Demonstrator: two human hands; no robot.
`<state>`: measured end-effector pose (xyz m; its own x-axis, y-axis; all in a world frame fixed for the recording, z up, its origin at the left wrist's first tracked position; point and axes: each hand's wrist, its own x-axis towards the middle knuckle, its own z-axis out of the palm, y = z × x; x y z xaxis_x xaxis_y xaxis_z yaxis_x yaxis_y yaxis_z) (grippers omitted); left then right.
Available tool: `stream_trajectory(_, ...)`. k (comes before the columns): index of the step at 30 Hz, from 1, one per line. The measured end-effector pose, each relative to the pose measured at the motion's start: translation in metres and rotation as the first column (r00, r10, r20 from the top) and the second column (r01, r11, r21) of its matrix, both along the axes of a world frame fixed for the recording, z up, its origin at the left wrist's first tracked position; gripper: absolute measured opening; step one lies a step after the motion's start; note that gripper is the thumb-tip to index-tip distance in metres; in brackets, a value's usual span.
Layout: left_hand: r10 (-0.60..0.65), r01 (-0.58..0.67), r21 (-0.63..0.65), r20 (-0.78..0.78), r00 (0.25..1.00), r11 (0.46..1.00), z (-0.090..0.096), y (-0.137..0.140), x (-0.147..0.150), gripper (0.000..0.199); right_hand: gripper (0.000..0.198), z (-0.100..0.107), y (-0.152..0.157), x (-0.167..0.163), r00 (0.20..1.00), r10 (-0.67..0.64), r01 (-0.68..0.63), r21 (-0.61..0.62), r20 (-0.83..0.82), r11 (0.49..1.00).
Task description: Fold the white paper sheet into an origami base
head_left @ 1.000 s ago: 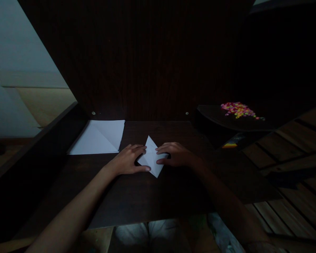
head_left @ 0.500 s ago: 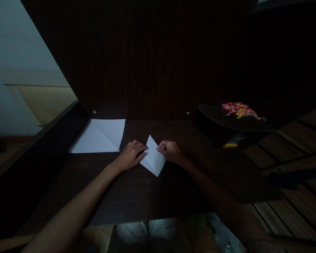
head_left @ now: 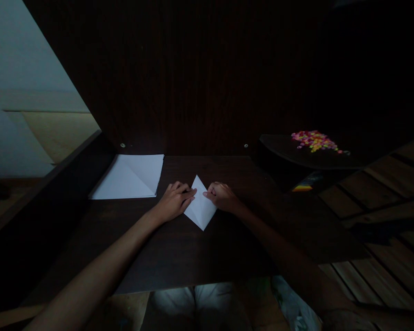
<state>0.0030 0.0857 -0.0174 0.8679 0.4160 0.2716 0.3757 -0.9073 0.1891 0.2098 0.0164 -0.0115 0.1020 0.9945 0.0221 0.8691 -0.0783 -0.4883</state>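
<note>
A small sheet of white paper (head_left: 200, 214), folded into a diamond shape, lies on the dark wooden desk with one corner pointing away from me and one toward me. My left hand (head_left: 174, 201) rests over its left edge, index finger and thumb stretched out flat on the paper. On the other side, my right hand (head_left: 222, 196) has its fingers curled, with thumb and fingertips pinching at the paper's right edge. Crease lines run down the paper's lower half. The dim light and my hands hide its side corners.
A stack of white paper (head_left: 127, 177) lies at the desk's back left, its top sheet creased diagonally. Small colourful pieces (head_left: 317, 141) are heaped on a raised dark shelf (head_left: 279, 148) at right. A dark back panel (head_left: 193, 82) and a left side board (head_left: 55, 177) border the desk.
The paper's near corner has swung slightly left. My left fingertips reach a little further onto the paper; the right hand has barely shifted. The view has tilted slightly.
</note>
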Motion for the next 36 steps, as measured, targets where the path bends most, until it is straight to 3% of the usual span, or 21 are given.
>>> stream_trajectory(11, 0.004, -0.004, 0.028, -0.031, 1.000, 1.000, 0.000, 0.000, 0.001, 0.037, 0.014, -0.003, -0.002, -0.007, 0.988, -0.033, 0.054, 0.132, -0.152, 0.990)
stream_trajectory(15, 0.008, -0.008, 0.025, -0.021, 1.000, 1.000, -0.003, 0.000, 0.001, 0.037, 0.005, -0.005, -0.001, -0.009, 0.978, -0.055, 0.083, 0.133, -0.200, 0.988)
stream_trajectory(26, 0.056, -0.053, 0.048, -0.054, 0.997, 0.997, 0.001, -0.003, 0.002, 0.046, 0.005, -0.007, 0.002, -0.006, 0.963, -0.012, 0.049, 0.132, -0.270, 0.990)
stream_trajectory(36, 0.023, -0.023, 0.073, 0.003, 1.000, 0.997, -0.003, -0.003, 0.001, 0.035, 0.018, -0.009, 0.001, -0.011, 0.998, -0.059, 0.060, 0.132, -0.009, 0.989)
